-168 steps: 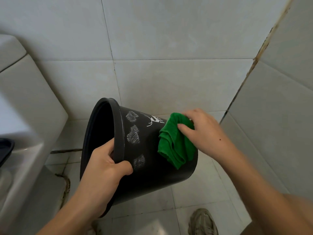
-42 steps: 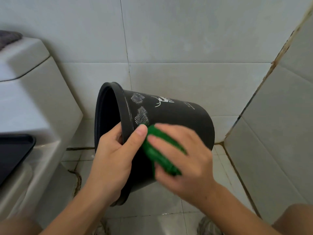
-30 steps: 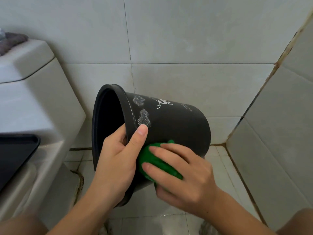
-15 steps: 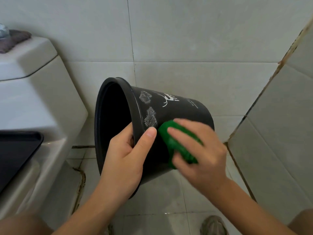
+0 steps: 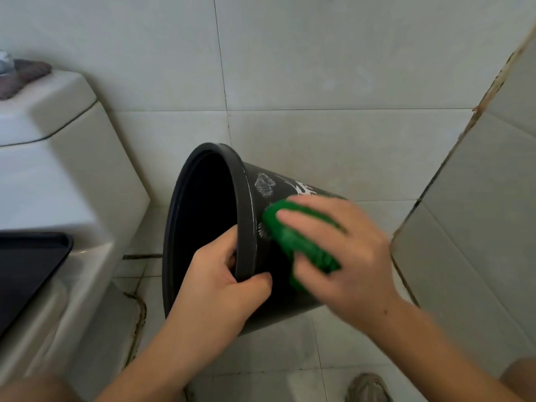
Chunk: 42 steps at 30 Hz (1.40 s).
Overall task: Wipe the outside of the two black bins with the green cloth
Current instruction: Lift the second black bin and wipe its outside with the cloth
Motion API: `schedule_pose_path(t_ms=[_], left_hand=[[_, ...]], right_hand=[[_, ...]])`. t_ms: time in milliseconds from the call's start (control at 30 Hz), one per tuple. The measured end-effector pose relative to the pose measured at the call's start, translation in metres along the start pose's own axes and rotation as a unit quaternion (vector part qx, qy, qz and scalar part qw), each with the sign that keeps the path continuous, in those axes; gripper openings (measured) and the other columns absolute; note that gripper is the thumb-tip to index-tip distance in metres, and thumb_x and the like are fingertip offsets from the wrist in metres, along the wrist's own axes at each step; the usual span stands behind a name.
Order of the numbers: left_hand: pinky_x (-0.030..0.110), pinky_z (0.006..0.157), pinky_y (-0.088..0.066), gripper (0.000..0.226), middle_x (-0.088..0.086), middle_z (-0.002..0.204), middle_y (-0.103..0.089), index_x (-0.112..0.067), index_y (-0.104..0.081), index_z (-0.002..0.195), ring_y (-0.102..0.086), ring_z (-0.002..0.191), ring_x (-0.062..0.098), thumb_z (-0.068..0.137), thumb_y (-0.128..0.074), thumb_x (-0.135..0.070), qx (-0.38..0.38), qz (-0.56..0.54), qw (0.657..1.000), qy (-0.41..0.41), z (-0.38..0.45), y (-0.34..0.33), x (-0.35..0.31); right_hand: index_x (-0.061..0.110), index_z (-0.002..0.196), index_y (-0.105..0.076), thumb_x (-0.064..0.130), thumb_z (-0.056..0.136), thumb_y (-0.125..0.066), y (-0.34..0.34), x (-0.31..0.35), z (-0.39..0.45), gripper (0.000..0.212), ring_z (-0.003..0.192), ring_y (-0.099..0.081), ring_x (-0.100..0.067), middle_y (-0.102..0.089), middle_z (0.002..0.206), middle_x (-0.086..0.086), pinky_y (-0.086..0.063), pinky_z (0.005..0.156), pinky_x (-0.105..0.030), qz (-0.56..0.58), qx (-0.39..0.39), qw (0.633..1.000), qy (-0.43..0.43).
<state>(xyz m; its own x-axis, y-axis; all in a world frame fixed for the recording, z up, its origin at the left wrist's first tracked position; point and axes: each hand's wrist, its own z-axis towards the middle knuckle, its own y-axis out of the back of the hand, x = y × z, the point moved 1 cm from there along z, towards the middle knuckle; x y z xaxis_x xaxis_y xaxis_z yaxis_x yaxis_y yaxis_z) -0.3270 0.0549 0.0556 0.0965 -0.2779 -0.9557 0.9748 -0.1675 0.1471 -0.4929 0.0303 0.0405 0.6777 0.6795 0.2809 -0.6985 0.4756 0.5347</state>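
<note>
The right hand (image 5: pixel 342 256) is pressing the green cloth (image 5: pixel 301 245) flat against the outer wall of the black bin (image 5: pixel 249 198), its fingers lying fairly straight over the bunched cloth and its outline blurring. The cloth is touching the bin's side just beside the rim, partly covering the pale leaf-like marks (image 5: pixel 264 184) and the white lettering printed there. The left hand (image 5: pixel 220 282) is gripping the rim at its lower edge, with the thumb curling over the outside of the wall and the other fingers reaching inside the opening. Only 1 bin is showing. It is being held off the floor (image 5: pixel 278 352), tipped on its side, with its open mouth facing left toward the toilet (image 5: pixel 66 181) and its base pointing right toward the corner where the 2 tiled walls (image 5: pixel 319 68) are meeting.

The white toilet is standing at the left edge of the view, with a dark seat (image 5: pixel 26 265) showing low on it and a greyish cloth (image 5: pixel 20 76) lying on top of the cistern lid. Dark, stained grout is running along the floor at the toilet's foot. A shoe (image 5: pixel 367 387) is showing at the bottom edge of the view, on the floor tiles below the right forearm.
</note>
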Motion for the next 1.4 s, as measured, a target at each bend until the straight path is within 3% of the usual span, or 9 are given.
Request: schedule_pose_path(t_ms=[67,267,400,567,733,900,1100,1233,1400], left_hand=[[0.018,0.052,-0.040,0.027,0.001,0.062,-0.056,-0.020,-0.065,0.078,-0.049,0.059,0.008,0.064,-0.058,0.002,0.009,-0.013,1.000,0.012,0.001,0.000,0.003],[0.025,0.059,-0.047,0.025,0.012,0.074,-0.062,-0.021,-0.066,0.085,-0.057,0.064,0.025,0.068,-0.063,-0.003,0.037,0.007,0.999,0.014,0.001,-0.004,0.005],[0.017,0.055,-0.042,0.024,0.010,0.068,-0.057,-0.015,-0.064,0.082,-0.051,0.061,0.007,0.068,-0.061,0.003,0.039,0.013,0.999,-0.002,0.002,-0.004,0.006],[0.019,0.059,-0.047,0.019,0.011,0.074,-0.061,-0.013,-0.064,0.081,-0.057,0.065,0.021,0.071,-0.061,0.002,0.056,0.010,0.998,-0.005,0.004,-0.006,0.006],[0.018,0.059,-0.046,0.034,0.000,0.072,-0.062,-0.016,-0.065,0.086,-0.055,0.064,0.009,0.069,-0.057,0.013,0.051,0.003,0.998,-0.027,0.010,-0.002,0.004],[0.014,0.055,-0.045,0.032,0.002,0.067,-0.059,-0.019,-0.064,0.081,-0.055,0.061,0.002,0.068,-0.058,0.010,0.038,0.015,0.999,-0.024,0.010,-0.006,0.001],[0.016,0.054,-0.040,0.034,-0.001,0.063,-0.053,-0.019,-0.064,0.080,-0.048,0.057,0.003,0.065,-0.056,0.011,0.044,0.003,0.999,-0.018,0.008,-0.005,0.005],[0.010,0.056,-0.041,0.032,-0.002,0.064,-0.057,-0.014,-0.064,0.079,-0.052,0.060,-0.002,0.073,-0.064,0.016,0.057,0.015,0.998,-0.010,0.005,-0.011,0.003],[0.012,0.058,-0.044,0.039,-0.005,0.067,-0.064,-0.025,-0.068,0.083,-0.056,0.063,0.001,0.067,-0.058,0.009,0.014,-0.001,1.000,-0.013,0.008,-0.003,0.006]], right_hand=[[0.014,0.110,-0.074,0.008,0.075,-0.062,0.000,0.004,-0.002,0.038,0.103,-0.066,-0.025,-0.068,0.117,-0.005,-0.053,0.089,-0.034,0.000,0.023,0.998,0.058],[0.016,0.109,-0.075,0.015,0.075,-0.058,0.001,-0.009,0.012,0.038,0.103,-0.066,-0.020,-0.070,0.113,0.000,-0.054,0.086,-0.039,0.009,0.016,0.999,-0.032],[0.015,0.105,-0.076,0.009,0.075,-0.060,0.003,0.002,-0.001,0.034,0.097,-0.067,-0.023,-0.071,0.110,-0.002,-0.054,0.082,-0.035,0.026,0.032,0.998,0.037],[0.018,0.106,-0.075,0.017,0.074,-0.055,0.000,-0.010,0.013,0.038,0.097,-0.067,-0.021,-0.071,0.108,0.001,-0.055,0.079,-0.040,-0.016,0.009,0.998,-0.062],[0.014,0.098,-0.077,0.006,0.078,-0.057,0.001,0.012,-0.013,0.030,0.091,-0.066,-0.027,-0.072,0.106,-0.001,-0.055,0.076,-0.036,-0.003,0.011,0.998,0.060],[0.017,0.106,-0.076,0.014,0.074,-0.055,-0.004,-0.007,0.009,0.038,0.095,-0.067,-0.023,-0.072,0.107,0.000,-0.051,0.084,-0.028,-0.057,-0.049,0.995,-0.064],[0.013,0.101,-0.077,0.005,0.075,-0.057,-0.004,0.015,-0.007,0.033,0.091,-0.068,-0.026,-0.073,0.106,-0.001,-0.055,0.078,-0.034,-0.034,-0.043,0.998,0.039],[0.017,0.105,-0.076,0.013,0.074,-0.055,-0.005,-0.003,0.014,0.038,0.094,-0.067,-0.020,-0.072,0.107,0.001,-0.054,0.080,-0.031,-0.055,-0.061,0.995,-0.063],[0.017,0.104,-0.076,0.007,0.076,-0.055,-0.005,0.009,-0.012,0.036,0.093,-0.067,-0.027,-0.071,0.110,-0.001,-0.055,0.076,-0.034,-0.042,-0.009,0.997,0.065]])
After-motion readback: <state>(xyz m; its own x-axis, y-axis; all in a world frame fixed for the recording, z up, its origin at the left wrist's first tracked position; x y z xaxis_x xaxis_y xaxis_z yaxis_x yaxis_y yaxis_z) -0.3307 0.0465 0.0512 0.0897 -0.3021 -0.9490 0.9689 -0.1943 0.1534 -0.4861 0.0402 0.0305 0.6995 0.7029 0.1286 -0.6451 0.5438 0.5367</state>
